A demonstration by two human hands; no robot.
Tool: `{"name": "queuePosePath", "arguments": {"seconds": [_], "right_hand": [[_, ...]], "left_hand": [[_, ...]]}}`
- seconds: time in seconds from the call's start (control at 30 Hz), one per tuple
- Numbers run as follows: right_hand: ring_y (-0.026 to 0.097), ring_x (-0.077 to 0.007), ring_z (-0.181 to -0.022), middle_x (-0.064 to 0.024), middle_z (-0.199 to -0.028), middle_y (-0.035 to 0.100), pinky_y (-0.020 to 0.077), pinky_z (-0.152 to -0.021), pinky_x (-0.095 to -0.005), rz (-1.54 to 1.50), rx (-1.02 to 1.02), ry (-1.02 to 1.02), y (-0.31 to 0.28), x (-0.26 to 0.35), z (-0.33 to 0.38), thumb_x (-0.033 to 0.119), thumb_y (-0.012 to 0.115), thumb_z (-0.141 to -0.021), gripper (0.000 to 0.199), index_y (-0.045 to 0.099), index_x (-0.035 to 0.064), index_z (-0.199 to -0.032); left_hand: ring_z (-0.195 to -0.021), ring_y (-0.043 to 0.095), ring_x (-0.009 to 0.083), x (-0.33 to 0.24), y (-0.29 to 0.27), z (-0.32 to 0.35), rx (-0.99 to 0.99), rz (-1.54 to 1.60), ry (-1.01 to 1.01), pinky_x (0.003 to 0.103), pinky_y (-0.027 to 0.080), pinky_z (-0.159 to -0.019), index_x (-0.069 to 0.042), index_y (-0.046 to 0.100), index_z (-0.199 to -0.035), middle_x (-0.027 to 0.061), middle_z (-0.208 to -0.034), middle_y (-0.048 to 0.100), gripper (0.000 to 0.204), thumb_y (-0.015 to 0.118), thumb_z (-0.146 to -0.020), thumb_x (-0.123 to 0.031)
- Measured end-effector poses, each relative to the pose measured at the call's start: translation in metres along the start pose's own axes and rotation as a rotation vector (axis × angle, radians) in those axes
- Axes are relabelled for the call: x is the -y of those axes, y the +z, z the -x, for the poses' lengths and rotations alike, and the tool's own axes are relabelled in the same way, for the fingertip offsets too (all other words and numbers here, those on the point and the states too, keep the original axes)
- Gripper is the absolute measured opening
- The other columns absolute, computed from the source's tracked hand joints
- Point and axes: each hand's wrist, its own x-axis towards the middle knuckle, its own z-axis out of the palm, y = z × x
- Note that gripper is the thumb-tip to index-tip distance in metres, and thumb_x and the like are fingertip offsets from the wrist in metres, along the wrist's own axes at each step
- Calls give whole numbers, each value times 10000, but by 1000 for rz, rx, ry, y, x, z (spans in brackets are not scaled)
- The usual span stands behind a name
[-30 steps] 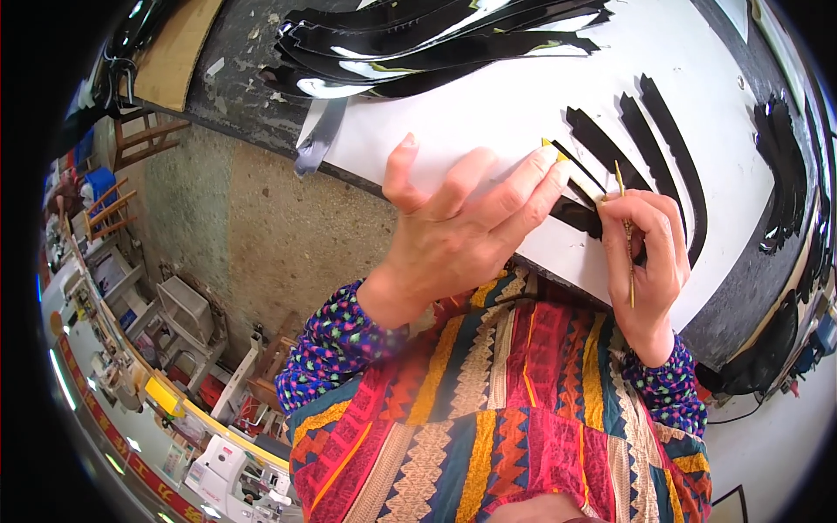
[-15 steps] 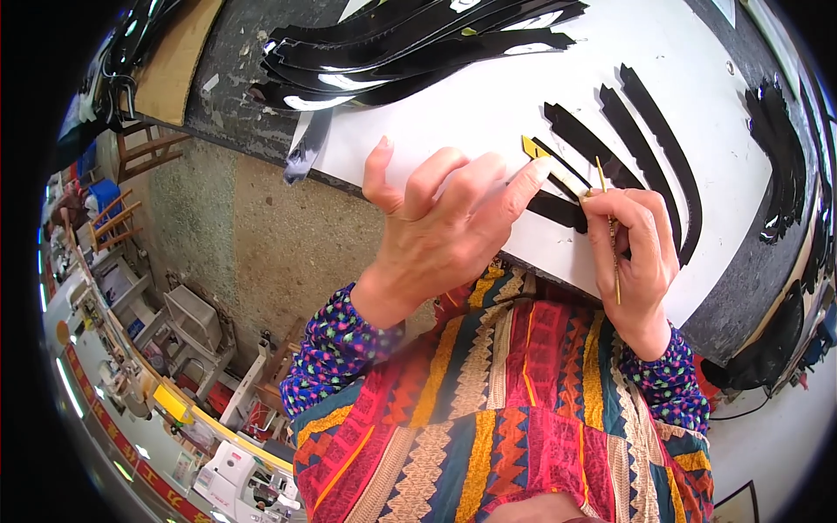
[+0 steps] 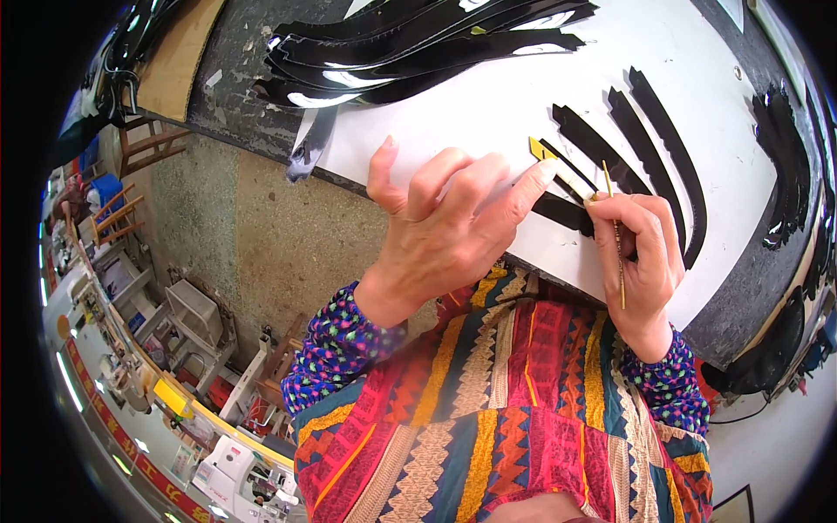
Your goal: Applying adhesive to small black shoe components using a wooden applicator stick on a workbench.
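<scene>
My left hand (image 3: 445,231) is spread over the near edge of the white sheet (image 3: 427,122), thumb raised and index fingertip pressing on a narrow strip. This strip has a pale band (image 3: 572,180) along it, black edging, and a yellow pointed piece (image 3: 538,148) at its far end. At the strip's near end, my right hand (image 3: 643,253) has its thumb and index finger pinched together. A thin brass-coloured stick (image 3: 622,277) runs through that hand, tilted nearly upright. Under the strip lies a wider black piece (image 3: 562,212), partly hidden by my hands.
Several curved black strips (image 3: 649,144) fan out beyond my right hand. A pile of long glossy black strips (image 3: 410,48) lies at the far left of the table. More black pieces (image 3: 782,166) are at the right on the dark tabletop (image 3: 235,78). A wooden stool (image 3: 153,144) stands left.
The table and strips sit slightly farther right and lower in the picture. Both hands keep the same grip and place on the strip.
</scene>
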Motion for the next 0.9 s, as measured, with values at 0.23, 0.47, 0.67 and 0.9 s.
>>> {"name": "queuePosePath", "arguments": {"seconds": [0.23,0.47,0.67,0.9], "right_hand": [[678,-252,-789,-130,-894,664,552,-664,-310,19,-9,1,1,1,0,-127,747,-777,277,663,-1,-1009],[677,-251,-789,-130,-894,662,550,-666,-313,23,-4,0,0,1,1,-121,753,-775,277,663,1,-1007],[510,-54,-646,-79,-915,659,391,-543,-183,11,-14,14,0,0,2,-88,747,-840,197,685,4,-1003],[661,-243,-750,-129,-879,652,540,-628,-304,2,-13,-1,0,0,1,-132,742,-770,264,668,-1,-988]], "left_hand": [[-1116,432,176,1,1,0,-34,-27,16,532,106,-1144,-303,753,-1152,-30,-1081,515,358,675,-830,-166],[-1117,434,177,0,1,0,-33,-24,7,533,106,-1143,-298,758,-1134,-28,-1086,524,343,675,-828,-167],[-1132,439,177,-3,-1,0,-6,2,-20,531,107,-1141,-283,760,-1128,-34,-1121,533,322,672,-840,-172],[-1226,449,179,-3,2,-1,-14,-20,-2,510,84,-1160,-281,759,-1122,-120,-1313,588,293,644,-872,-182]]}}
